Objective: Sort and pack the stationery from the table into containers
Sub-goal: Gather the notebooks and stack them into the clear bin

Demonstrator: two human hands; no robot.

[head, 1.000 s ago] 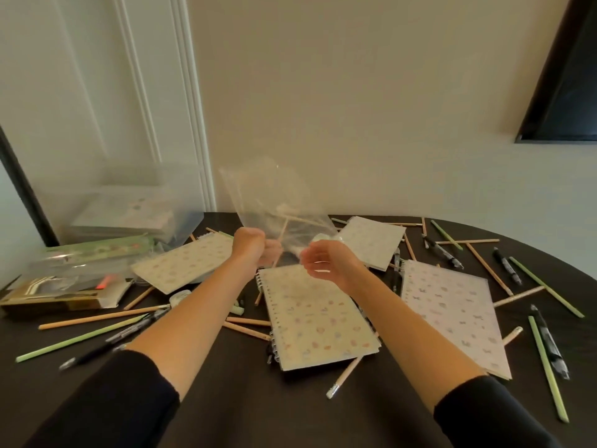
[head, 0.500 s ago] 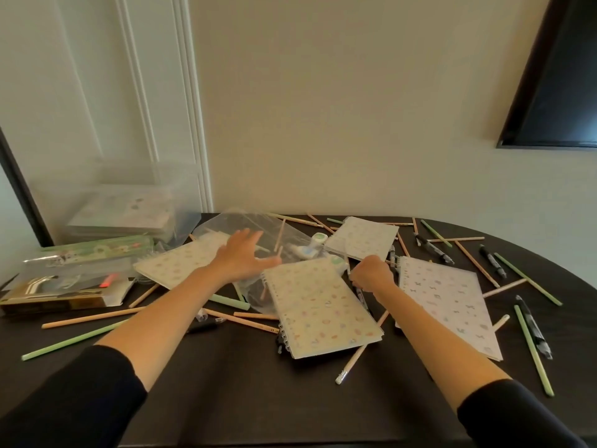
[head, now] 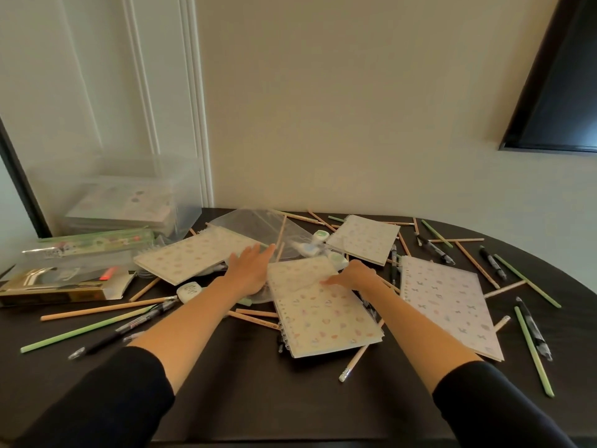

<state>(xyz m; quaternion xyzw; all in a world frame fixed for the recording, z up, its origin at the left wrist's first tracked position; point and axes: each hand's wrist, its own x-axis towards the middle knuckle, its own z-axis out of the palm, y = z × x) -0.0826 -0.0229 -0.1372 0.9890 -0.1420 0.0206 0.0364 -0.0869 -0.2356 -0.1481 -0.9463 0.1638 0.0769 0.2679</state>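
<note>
Left hand (head: 250,270), fingers straight, reaches over the crumpled clear plastic bag (head: 255,224) at the dark counter's (head: 258,399) middle; right hand (head: 355,277) lies flat-fingered on the cream dotted spiral notebook (head: 323,315) alongside; holding the bag's mouth wide should ease packing.

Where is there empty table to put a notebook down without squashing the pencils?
The biggest bare patch of table is at the near edge, just below the middle notebook. Another lies at the right edge, beyond the nearest green pencil. The back, around the plastic bag, is crowded.
</note>
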